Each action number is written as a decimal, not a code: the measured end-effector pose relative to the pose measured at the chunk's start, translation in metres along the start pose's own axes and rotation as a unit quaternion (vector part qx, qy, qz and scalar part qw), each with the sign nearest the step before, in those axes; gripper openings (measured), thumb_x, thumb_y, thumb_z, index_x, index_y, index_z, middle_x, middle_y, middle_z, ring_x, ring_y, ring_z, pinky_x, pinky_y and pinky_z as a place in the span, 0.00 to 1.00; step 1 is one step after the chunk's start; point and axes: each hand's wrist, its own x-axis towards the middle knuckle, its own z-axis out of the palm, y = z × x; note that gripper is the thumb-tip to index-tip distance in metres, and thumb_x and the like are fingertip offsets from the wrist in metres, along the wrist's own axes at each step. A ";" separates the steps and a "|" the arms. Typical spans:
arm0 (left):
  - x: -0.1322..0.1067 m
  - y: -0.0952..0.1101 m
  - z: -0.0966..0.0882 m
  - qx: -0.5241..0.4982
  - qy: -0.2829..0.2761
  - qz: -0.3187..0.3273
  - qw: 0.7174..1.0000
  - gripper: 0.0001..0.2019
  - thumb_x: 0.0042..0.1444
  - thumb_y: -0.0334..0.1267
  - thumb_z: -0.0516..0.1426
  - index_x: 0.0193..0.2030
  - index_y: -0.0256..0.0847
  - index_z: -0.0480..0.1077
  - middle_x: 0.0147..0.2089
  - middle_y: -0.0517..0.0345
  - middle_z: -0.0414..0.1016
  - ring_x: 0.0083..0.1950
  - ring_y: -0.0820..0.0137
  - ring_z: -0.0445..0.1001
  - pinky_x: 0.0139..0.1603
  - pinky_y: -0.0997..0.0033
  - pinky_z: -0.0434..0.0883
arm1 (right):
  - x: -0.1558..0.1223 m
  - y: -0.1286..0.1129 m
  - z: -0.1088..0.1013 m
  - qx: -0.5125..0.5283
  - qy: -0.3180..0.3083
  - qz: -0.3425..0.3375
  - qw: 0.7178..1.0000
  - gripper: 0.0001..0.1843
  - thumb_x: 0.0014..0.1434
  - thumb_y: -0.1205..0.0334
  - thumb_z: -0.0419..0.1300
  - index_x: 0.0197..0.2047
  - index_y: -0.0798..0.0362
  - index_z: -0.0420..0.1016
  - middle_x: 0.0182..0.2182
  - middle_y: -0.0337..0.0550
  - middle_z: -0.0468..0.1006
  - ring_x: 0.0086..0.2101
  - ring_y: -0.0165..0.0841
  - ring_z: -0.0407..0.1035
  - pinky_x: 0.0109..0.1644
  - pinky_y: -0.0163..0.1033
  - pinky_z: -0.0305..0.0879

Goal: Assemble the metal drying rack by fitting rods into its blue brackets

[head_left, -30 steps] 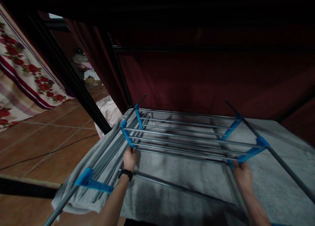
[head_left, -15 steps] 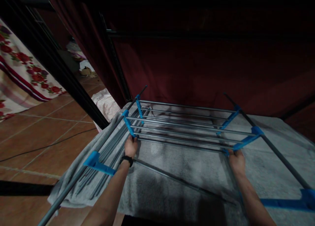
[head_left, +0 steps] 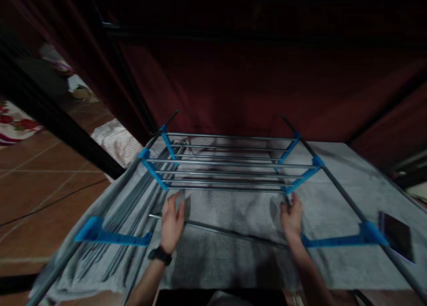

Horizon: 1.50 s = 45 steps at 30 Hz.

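A rack (head_left: 230,163) of grey metal rods joined by blue plastic connectors lies on a grey cloth (head_left: 233,252). My left hand (head_left: 171,223), with a black wristband, hovers just below the rack's near left corner. Its fingers are stretched out and blurred, above a loose grey rod (head_left: 227,230) that lies across the cloth. My right hand (head_left: 292,217) is at the rack's near right corner, close to a blue connector (head_left: 302,179). Its fingers are smeared, so their grip is unclear.
Long side rods with blue brackets (head_left: 106,235) run down both sides towards me. A dark flat phone (head_left: 396,235) lies on the cloth at the right. Dark red fabric (head_left: 233,83) hangs behind. Brown floor tiles (head_left: 40,186) and a black pole (head_left: 50,119) are at the left.
Both hands have come off the rack's near corners and dropped slightly towards me. The view has swung right, bringing the phone into sight.
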 end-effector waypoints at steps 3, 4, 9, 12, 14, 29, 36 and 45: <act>-0.042 0.010 0.009 0.050 -0.135 0.239 0.960 0.19 0.70 0.43 0.51 0.65 0.45 0.68 0.60 0.49 0.76 0.62 0.58 0.73 0.66 0.54 0.69 | -0.061 -0.020 0.007 -0.002 -0.131 -0.110 0.985 0.21 0.69 0.55 0.49 0.61 0.51 0.69 0.59 0.53 0.71 0.60 0.45 0.66 0.65 0.57 0.65; -0.050 0.010 0.013 0.072 -0.160 0.290 0.941 0.19 0.70 0.43 0.51 0.65 0.46 0.68 0.59 0.51 0.77 0.61 0.59 0.74 0.66 0.54 0.69 | -0.075 -0.025 0.009 -0.019 -0.157 -0.142 0.977 0.19 0.70 0.58 0.49 0.60 0.50 0.71 0.58 0.52 0.73 0.60 0.44 0.66 0.65 0.57 0.66; -0.055 0.001 0.033 0.146 -0.204 0.362 0.898 0.19 0.71 0.41 0.47 0.61 0.44 0.73 0.56 0.50 0.79 0.56 0.58 0.77 0.58 0.53 0.73 | -0.096 -0.042 0.002 -0.119 -0.227 -0.226 0.940 0.17 0.70 0.65 0.52 0.57 0.51 0.76 0.57 0.52 0.75 0.59 0.43 0.68 0.65 0.57 0.66; -0.048 0.007 0.036 0.168 -0.222 0.382 0.881 0.21 0.72 0.38 0.44 0.57 0.43 0.76 0.51 0.49 0.81 0.52 0.58 0.78 0.55 0.53 0.73 | -0.085 -0.051 -0.012 -0.144 -0.281 -0.229 0.921 0.16 0.72 0.63 0.52 0.57 0.51 0.76 0.55 0.51 0.77 0.56 0.40 0.70 0.64 0.52 0.67; -0.046 0.014 0.034 0.176 -0.223 0.394 0.874 0.21 0.72 0.38 0.43 0.54 0.40 0.77 0.48 0.48 0.82 0.49 0.58 0.78 0.53 0.54 0.73 | -0.080 -0.055 -0.019 -0.149 -0.317 -0.235 0.907 0.16 0.73 0.61 0.51 0.57 0.51 0.76 0.53 0.49 0.78 0.53 0.38 0.71 0.62 0.49 0.68; -0.075 0.028 0.026 0.138 -0.191 0.398 0.886 0.17 0.72 0.39 0.47 0.51 0.37 0.76 0.45 0.49 0.83 0.44 0.59 0.80 0.48 0.59 0.72 | -0.088 -0.047 -0.040 -0.193 -0.347 -0.253 0.882 0.15 0.71 0.60 0.56 0.56 0.52 0.77 0.48 0.48 0.78 0.48 0.39 0.69 0.59 0.48 0.64; -0.079 0.030 0.026 0.130 -0.213 0.372 0.894 0.18 0.71 0.40 0.47 0.53 0.40 0.76 0.46 0.49 0.83 0.45 0.58 0.81 0.48 0.57 0.75 | -0.091 -0.042 -0.042 -0.181 -0.342 -0.245 0.889 0.14 0.70 0.61 0.57 0.56 0.51 0.77 0.48 0.47 0.78 0.49 0.39 0.69 0.59 0.47 0.63; -0.082 0.036 0.024 0.118 -0.236 0.340 0.903 0.18 0.71 0.42 0.46 0.52 0.42 0.76 0.46 0.49 0.82 0.46 0.56 0.81 0.50 0.53 0.76 | -0.092 -0.040 -0.045 -0.173 -0.341 -0.238 0.893 0.14 0.69 0.61 0.58 0.55 0.51 0.78 0.47 0.48 0.78 0.47 0.41 0.70 0.57 0.48 0.65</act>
